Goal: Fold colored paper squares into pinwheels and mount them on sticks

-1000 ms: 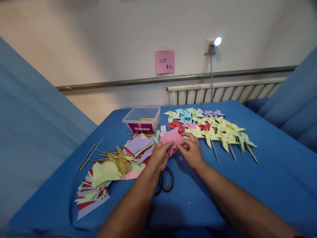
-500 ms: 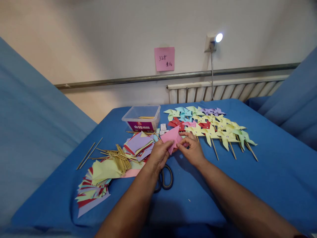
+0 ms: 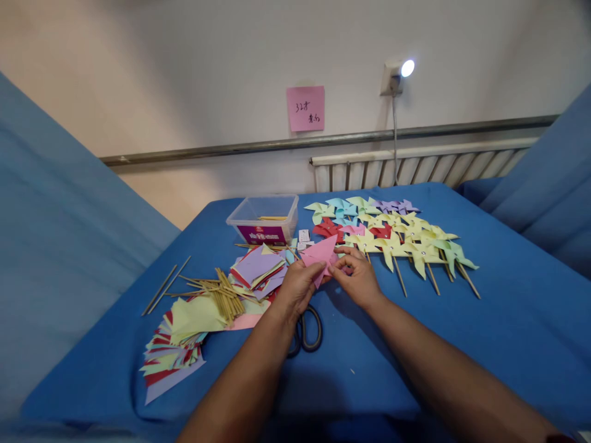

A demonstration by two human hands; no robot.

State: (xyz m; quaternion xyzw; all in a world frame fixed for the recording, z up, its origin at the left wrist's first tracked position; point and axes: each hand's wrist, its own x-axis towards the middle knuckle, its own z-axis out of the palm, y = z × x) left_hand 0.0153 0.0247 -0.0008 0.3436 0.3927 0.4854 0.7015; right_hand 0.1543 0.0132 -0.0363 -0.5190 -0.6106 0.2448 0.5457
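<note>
Head view: both hands, left hand (image 3: pixel 295 288) and right hand (image 3: pixel 357 278), still pinch the pink folded paper square (image 3: pixel 319 255), barely shifted; folding continues.

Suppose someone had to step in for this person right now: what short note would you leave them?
Left hand and right hand: both pinch one pink paper square, held above the blue table.
Nearby: scissors lie just under the left wrist; wooden sticks and stacks of cut paper sit to the left; a clear box stands behind them.
Done: many finished pinwheels on sticks lie in rows to the right.
Left: the pink piece is only partly folded and has no stick; plenty of paper and sticks are unused.
</note>
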